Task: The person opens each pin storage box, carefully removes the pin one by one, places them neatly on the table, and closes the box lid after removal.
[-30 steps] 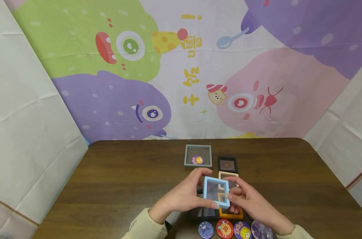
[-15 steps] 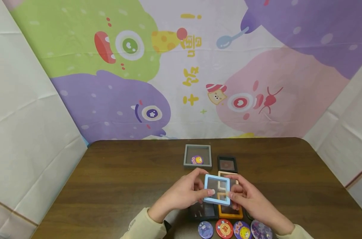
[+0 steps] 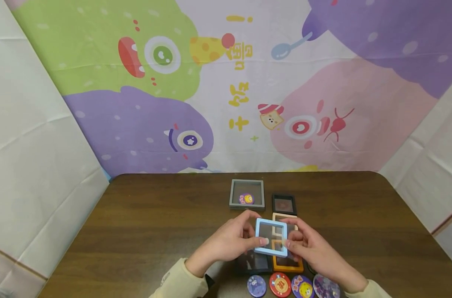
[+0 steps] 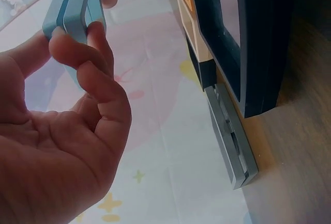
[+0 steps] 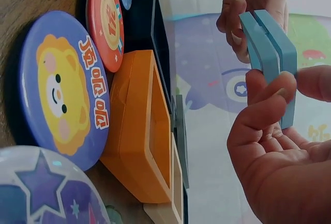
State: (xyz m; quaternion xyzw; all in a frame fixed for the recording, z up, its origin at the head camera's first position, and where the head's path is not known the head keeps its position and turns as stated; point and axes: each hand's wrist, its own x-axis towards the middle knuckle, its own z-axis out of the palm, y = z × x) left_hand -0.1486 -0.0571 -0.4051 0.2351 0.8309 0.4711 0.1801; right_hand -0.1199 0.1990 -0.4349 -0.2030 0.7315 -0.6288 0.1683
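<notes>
A light blue square display frame [image 3: 271, 251] with a clear film middle is held up above the table between both hands. My left hand [image 3: 231, 240] pinches its left side, thumb lying over the front and fingers behind. On the right side, my right hand [image 3: 304, 244] grips it between thumb and curled fingers. Seen edge-on in the right wrist view, the light blue frame [image 5: 283, 48] has two halves with a narrow slit between them. Through the film, parts of the cream frame [image 3: 285, 215] and orange frame [image 3: 288, 269] below show.
Beyond the hands lie a grey frame [image 3: 231, 194] with a purple badge [image 3: 247, 198] in it and a small black frame [image 3: 284, 196]. A larger black frame [image 4: 258, 43] sits under the left hand. Several round badges, one red [image 3: 280, 284], line the near side.
My left thumb has slid from the lower rim of the light blue frame up over its film. The frame tilts a little differently and sits slightly higher. Both hands keep their hold.
</notes>
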